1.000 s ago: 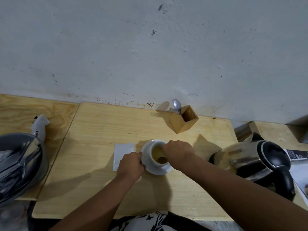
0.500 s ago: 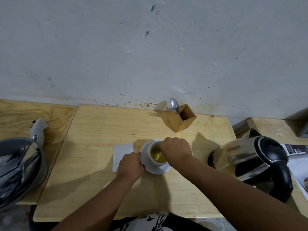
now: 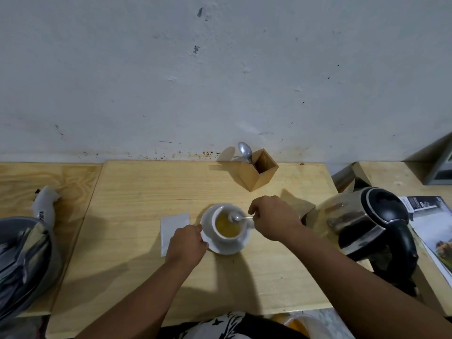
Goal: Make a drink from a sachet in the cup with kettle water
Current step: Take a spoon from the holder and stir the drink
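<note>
A white cup (image 3: pixel 221 237) holding yellowish liquid stands on a white saucer (image 3: pixel 230 249) in the middle of the wooden table (image 3: pixel 137 192). My right hand (image 3: pixel 272 220) is just right of the cup and pinches a small metal spoon (image 3: pixel 238 218) whose bowl hangs over the cup's far rim. My left hand (image 3: pixel 186 244) grips the saucer's left edge. A white sachet (image 3: pixel 172 223) lies flat to the left, partly under my left hand. The steel kettle (image 3: pixel 364 223) with a black lid and handle stands at the right.
A wooden holder (image 3: pixel 258 171) with a spoon (image 3: pixel 245 150) in it stands at the back by the wall. A grey bin (image 3: pixel 24 260) with wrappers sits at the left, a white object (image 3: pixel 45 206) behind it. A printed leaflet (image 3: pixel 433 228) lies right of the kettle.
My right hand has shifted right, off the top of the cup, so the spoon and the liquid now show. My left hand has stayed on the saucer.
</note>
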